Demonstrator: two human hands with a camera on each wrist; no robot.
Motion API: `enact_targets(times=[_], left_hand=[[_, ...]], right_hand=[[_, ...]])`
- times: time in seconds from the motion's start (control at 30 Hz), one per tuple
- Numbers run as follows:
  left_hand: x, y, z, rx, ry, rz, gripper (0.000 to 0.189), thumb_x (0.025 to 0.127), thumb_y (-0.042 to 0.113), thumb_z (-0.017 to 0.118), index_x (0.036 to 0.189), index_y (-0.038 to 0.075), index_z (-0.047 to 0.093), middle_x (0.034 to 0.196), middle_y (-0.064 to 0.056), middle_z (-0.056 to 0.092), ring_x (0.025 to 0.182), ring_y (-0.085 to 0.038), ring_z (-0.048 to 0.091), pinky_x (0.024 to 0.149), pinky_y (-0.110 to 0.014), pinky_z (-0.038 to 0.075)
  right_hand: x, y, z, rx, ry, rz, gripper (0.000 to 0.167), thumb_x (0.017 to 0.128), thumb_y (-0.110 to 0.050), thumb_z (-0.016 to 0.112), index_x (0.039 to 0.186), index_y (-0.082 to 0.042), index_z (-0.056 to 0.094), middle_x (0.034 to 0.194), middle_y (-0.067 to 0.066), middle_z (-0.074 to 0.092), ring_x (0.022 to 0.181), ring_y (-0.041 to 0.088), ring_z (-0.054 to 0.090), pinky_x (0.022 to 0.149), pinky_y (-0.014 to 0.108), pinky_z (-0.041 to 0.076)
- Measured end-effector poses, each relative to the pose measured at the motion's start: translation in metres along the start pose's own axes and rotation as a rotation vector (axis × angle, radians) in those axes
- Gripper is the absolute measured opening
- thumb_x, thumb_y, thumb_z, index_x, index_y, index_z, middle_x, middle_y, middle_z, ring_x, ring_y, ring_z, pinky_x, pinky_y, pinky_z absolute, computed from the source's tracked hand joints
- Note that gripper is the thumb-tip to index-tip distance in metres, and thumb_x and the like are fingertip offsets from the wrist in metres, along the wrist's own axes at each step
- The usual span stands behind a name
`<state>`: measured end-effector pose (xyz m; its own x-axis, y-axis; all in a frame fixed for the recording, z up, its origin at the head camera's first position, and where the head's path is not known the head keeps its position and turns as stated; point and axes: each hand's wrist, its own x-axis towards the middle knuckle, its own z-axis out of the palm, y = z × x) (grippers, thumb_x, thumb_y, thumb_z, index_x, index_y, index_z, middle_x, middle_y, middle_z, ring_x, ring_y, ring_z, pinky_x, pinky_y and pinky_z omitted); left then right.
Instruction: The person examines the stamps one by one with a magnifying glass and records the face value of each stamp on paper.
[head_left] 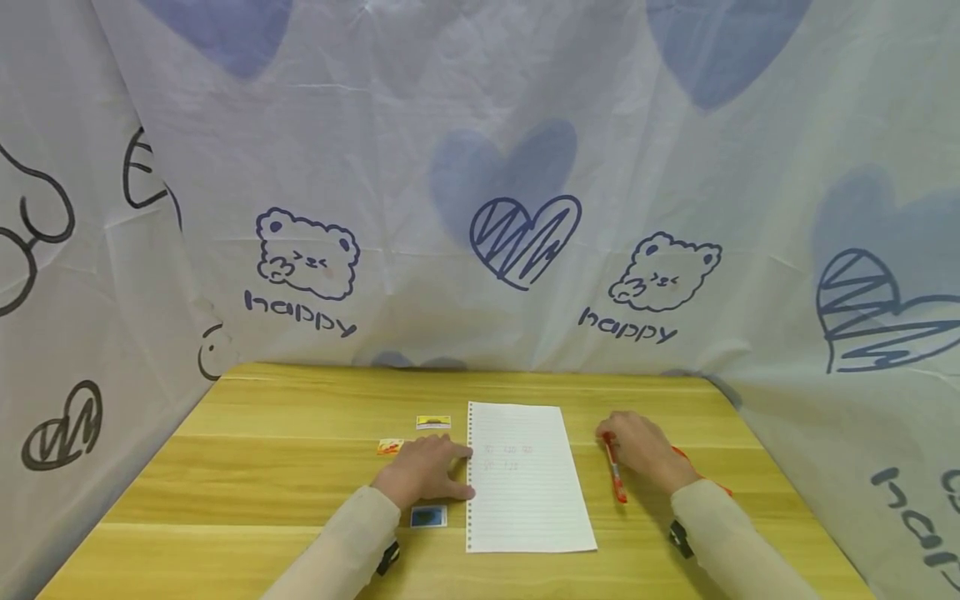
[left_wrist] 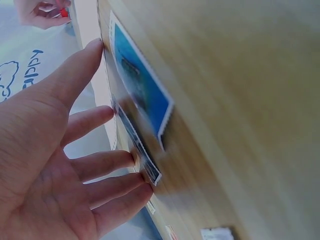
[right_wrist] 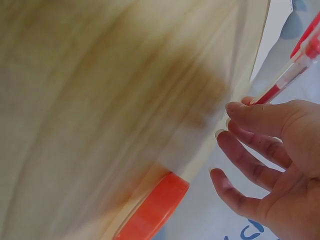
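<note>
A lined sheet of paper [head_left: 528, 508] with punched holes down its left edge lies mid-table, bearing faint reddish writing near the top. My left hand [head_left: 424, 468] rests at that edge, fingers spread, thumb and index tips at the paper. A blue postage stamp [left_wrist: 142, 75] lies below this hand; a darker stamp [left_wrist: 134, 137] beneath the fingers is hidden in the head view. Right of the sheet, my right hand [head_left: 641, 450] pinches a red pen [head_left: 617, 475] near one end between thumb and fingers. The pen's clear barrel shows red ink in the right wrist view.
A yellow stamp [head_left: 433, 422] and a red-and-yellow stamp [head_left: 390, 447] lie beyond the left hand. An orange-red object [right_wrist: 155, 207] with a curved edge sits by the right hand, mostly hidden in the head view. A printed cloth [head_left: 420, 183] hangs behind the wooden table [head_left: 285, 400].
</note>
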<state>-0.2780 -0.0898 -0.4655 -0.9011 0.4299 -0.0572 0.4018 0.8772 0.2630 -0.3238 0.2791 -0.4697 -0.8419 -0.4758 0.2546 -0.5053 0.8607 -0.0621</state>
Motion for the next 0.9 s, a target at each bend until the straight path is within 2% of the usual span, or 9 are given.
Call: enact_targets(times=[0.1,0.23,0.43,0.67,0.9], left_hand=[[-0.0002,0.0001,-0.0008,0.006,-0.001,-0.005,0.065,0.082,0.053,0.083,0.136,0.019,0.068,0.13,-0.009,0.069,0.115,-0.03,0.064,0.101,-0.055,0.051],[-0.0002,0.0002,-0.0012,0.006,0.0,-0.008,0.065,0.082,0.053,0.083,0.137,0.02,0.068,0.133,-0.009,0.069,0.12,-0.032,0.064,0.101,-0.056,0.051],[0.0002,-0.0006,0.0003,0.012,0.001,0.0,0.066,0.083,0.054,0.082,0.137,0.02,0.067,0.131,-0.009,0.069,0.118,-0.031,0.064,0.1,-0.055,0.052],[-0.0001,-0.0026,0.0006,0.01,0.015,0.005,0.067,0.082,0.054,0.082,0.137,0.018,0.067,0.128,-0.008,0.07,0.116,-0.03,0.064,0.1,-0.056,0.051],[-0.0015,-0.004,-0.0002,-0.003,0.044,0.025,0.068,0.08,0.051,0.085,0.136,0.016,0.067,0.127,-0.009,0.071,0.115,-0.032,0.065,0.097,-0.059,0.052]], right_hand=[[0.0,-0.0012,0.0001,-0.012,-0.016,0.004,0.026,0.076,0.011,0.075,0.081,-0.015,0.074,0.077,0.0,0.065,0.073,0.017,0.061,0.062,0.033,0.051],[0.001,-0.0024,0.0008,-0.029,-0.043,0.015,0.024,0.076,0.008,0.079,0.083,-0.014,0.075,0.08,0.0,0.066,0.075,0.018,0.061,0.065,0.034,0.053],[0.0012,-0.0023,0.0015,-0.056,-0.044,0.007,0.022,0.077,0.005,0.081,0.083,-0.015,0.075,0.079,0.0,0.066,0.075,0.018,0.062,0.064,0.035,0.054],[0.002,-0.0022,0.0027,-0.073,-0.033,-0.015,0.023,0.077,0.007,0.076,0.084,-0.015,0.076,0.082,0.002,0.071,0.076,0.02,0.066,0.064,0.037,0.057],[0.0021,-0.0028,0.0037,-0.077,-0.046,-0.016,0.022,0.077,0.007,0.074,0.081,-0.014,0.075,0.079,0.002,0.069,0.073,0.018,0.062,0.06,0.036,0.054]])
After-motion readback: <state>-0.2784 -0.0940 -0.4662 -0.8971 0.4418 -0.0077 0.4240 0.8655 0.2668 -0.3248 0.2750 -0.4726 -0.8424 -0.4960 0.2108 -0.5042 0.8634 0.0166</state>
